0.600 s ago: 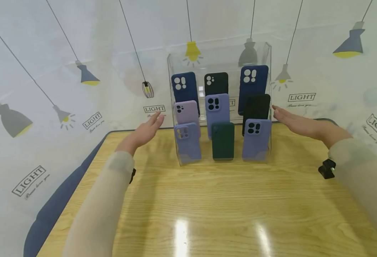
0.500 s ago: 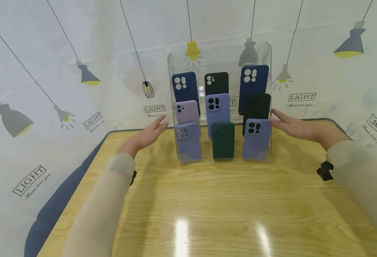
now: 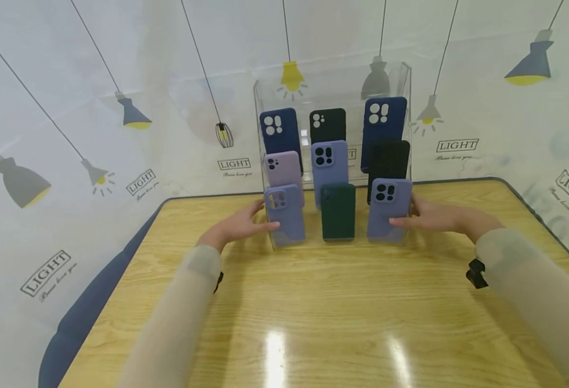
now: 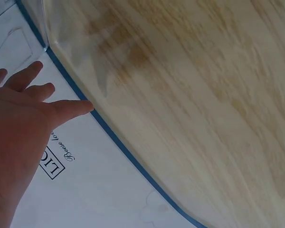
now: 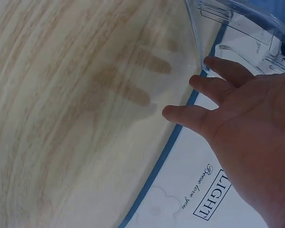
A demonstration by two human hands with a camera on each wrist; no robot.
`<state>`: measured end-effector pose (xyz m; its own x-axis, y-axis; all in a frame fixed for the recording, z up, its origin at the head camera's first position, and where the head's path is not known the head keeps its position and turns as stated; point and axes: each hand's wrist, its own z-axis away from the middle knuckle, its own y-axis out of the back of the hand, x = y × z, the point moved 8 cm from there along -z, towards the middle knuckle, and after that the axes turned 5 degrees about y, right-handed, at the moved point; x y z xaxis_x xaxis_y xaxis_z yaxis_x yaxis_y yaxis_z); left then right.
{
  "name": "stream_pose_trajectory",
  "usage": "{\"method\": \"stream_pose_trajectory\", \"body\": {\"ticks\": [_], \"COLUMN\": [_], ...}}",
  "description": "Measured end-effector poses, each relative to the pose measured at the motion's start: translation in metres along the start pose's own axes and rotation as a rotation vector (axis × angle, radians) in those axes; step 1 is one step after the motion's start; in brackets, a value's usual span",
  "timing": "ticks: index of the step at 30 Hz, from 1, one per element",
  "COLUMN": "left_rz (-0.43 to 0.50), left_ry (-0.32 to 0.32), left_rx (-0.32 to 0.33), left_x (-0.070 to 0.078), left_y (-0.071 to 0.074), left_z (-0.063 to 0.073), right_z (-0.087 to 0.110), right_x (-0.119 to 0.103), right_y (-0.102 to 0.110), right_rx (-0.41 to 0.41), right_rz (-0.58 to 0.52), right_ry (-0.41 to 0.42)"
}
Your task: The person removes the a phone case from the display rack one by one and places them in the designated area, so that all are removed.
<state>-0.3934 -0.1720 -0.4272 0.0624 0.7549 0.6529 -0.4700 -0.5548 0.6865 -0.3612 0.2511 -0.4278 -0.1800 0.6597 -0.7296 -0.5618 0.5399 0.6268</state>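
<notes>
A clear acrylic display stand (image 3: 330,89) holds several phone cases in three rows on the table. Its front row has a periwinkle case (image 3: 289,215) at left, a dark green case (image 3: 338,213) in the middle and another periwinkle case (image 3: 390,210) at right. My left hand (image 3: 235,225) is at the stand's left side, thumb across the left front case. On the other side is my right hand (image 3: 437,216), its thumb before the right front case, other fingers partly hidden. Both wrist views show spread, fairly straight fingers near the stand's clear edge; contact is hard to tell.
The wooden table (image 3: 333,302) has a dark blue edge. Behind it hangs a white cloth (image 3: 187,64) printed with lamps and the word LIGHT. Dark blue cases (image 3: 386,124), black cases and a pale purple case (image 3: 284,167) fill the upper rows.
Both hands have lowered and moved inward to the stand's two sides, with the thumbs now in front of the lowest cases. The stand and cases have not visibly moved.
</notes>
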Motion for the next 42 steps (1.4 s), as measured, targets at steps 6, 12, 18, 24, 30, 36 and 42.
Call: {"method": "stream_pose_trajectory", "body": {"ticks": [6,12,18,24,30,36,42], "left_rz": [-0.011,-0.039,-0.041,-0.031,-0.018,-0.019,-0.032], "left_ry": [-0.005,0.054,0.083,0.099,0.113,0.083,0.056], "left_rx": [-0.001,-0.060,-0.082,-0.084,-0.063,-0.043,-0.025], "left_x": [-0.002,-0.008,-0.010,-0.011,-0.010,-0.009,-0.008], "left_y": [-0.008,-0.019,-0.021,-0.022,-0.018,-0.018,-0.016], "left_z": [-0.004,-0.005,-0.001,0.000,-0.002,-0.005,-0.011], "right_z": [-0.005,-0.002,0.000,0.000,0.001,0.002,0.019], "right_x": [0.003,0.012,0.015,0.017,0.018,0.018,-0.007], "right_y": [-0.005,-0.012,-0.016,-0.015,-0.014,-0.011,0.019], "right_rx": [-0.013,-0.047,-0.089,-0.089,-0.075,-0.006,0.163], "right_rz": [-0.044,-0.046,-0.019,-0.017,-0.011,0.048,0.012], "right_ry": [0.026,-0.022,-0.068,-0.088,-0.094,-0.033,0.117]}}
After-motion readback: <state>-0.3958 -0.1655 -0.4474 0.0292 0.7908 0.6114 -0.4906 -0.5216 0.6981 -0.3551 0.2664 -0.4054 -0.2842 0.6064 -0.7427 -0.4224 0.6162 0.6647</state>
